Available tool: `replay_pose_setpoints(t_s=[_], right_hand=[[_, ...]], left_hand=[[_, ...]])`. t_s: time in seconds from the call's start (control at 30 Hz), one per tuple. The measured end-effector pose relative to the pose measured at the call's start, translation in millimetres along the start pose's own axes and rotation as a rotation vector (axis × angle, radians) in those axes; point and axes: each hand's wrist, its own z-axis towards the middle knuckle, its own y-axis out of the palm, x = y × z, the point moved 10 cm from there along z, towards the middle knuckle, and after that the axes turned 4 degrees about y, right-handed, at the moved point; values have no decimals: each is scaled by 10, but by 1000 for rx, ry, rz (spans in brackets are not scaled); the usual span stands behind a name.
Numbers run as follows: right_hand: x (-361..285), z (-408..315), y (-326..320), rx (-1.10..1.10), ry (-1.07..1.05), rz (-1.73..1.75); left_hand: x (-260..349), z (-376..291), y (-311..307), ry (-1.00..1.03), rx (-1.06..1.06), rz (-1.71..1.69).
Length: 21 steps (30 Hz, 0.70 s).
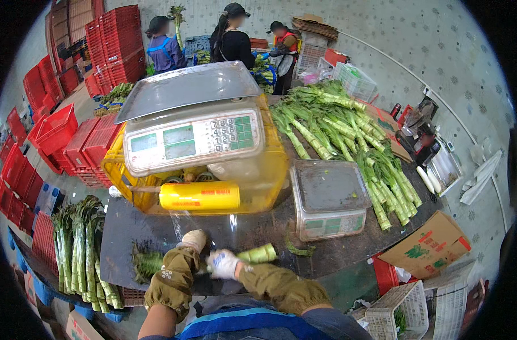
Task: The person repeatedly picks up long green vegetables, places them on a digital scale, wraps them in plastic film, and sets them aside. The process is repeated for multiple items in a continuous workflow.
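A celtuce stem (pixel 258 253) lies across the near side of the dark table, its leafy top (pixel 148 264) to the left. My right hand (pixel 223 263), in a white glove and blurred, is closed around its middle. My left hand (pixel 194 240), also gloved, is bent just beyond the stem, beside clear plastic film (pixel 177 225) hanging from a yellow film roll (pixel 199 195). What its fingers hold is hidden. The roll sits on a rod at the front of a yellow plastic crate (pixel 279 170). A large weighing scale (pixel 194 140) rests on that crate.
A smaller scale (pixel 331 187) and a heap of celtuce (pixel 347 127) occupy the table's right side. More celtuce (pixel 78 250) stands at left, near red crates (pixel 92 136). A cardboard box (pixel 428 242) is at right. Several people (pixel 233 42) work beyond the table.
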Motion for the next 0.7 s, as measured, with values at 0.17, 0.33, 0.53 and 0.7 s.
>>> replay_pose_setpoints(t_s=[0.17, 0.33, 0.53, 0.7], right_hand=[[-870, -276, 626, -29, -335, 179], [-630, -239, 373, -121, -304, 61], [-19, -368, -344, -192, -192, 859], [-298, -480, -512, -465, -499, 933]], left_hand=[[165, -308, -318, -39, 97, -198], [448, -1713, -782, 64, 246, -1177], [440, -2511, -84, 189, -381, -923], [740, -2511, -1225, 571, 313, -1961]])
